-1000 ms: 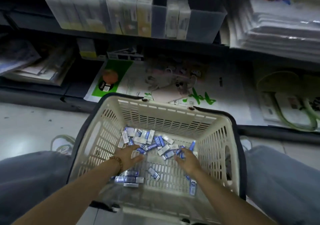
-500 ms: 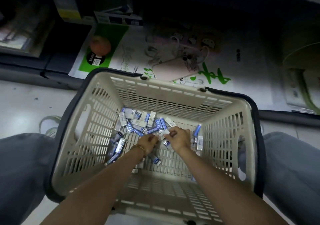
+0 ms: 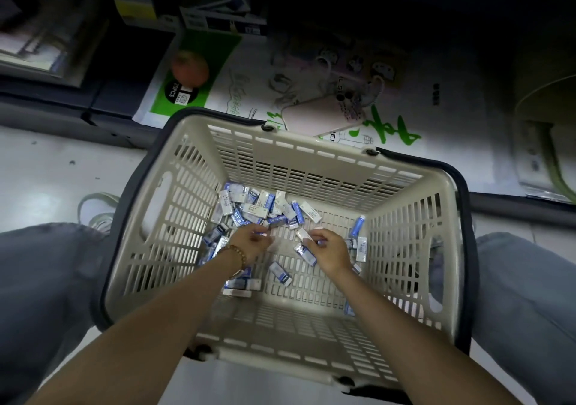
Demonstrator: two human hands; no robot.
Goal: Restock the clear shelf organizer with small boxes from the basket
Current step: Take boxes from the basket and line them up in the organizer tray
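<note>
A beige plastic basket (image 3: 311, 155) with dark handles stands on the floor between my knees. Several small blue-and-white boxes (image 3: 255, 208) lie heaped at its far left corner and scattered over its bottom. Both hands are down inside it. My left hand (image 3: 252, 242), with a bead bracelet at the wrist, pinches a small box at its fingertips. My right hand (image 3: 327, 248) curls round a small box, with a white one (image 3: 303, 234) just above its fingers. The clear shelf organizer is out of view.
A dark low shelf edge (image 3: 103, 114) runs behind the basket. Flat printed packages (image 3: 311, 99) lie on it, and cardboard boxes (image 3: 218, 18) stand further back. My knees in grey trousers (image 3: 46, 264) flank the basket. A shoe (image 3: 96, 208) shows at the left.
The view has tilted down, so the organizer on the upper shelf has left the frame. Both hands moved toward the basket's middle and closed on small boxes.
</note>
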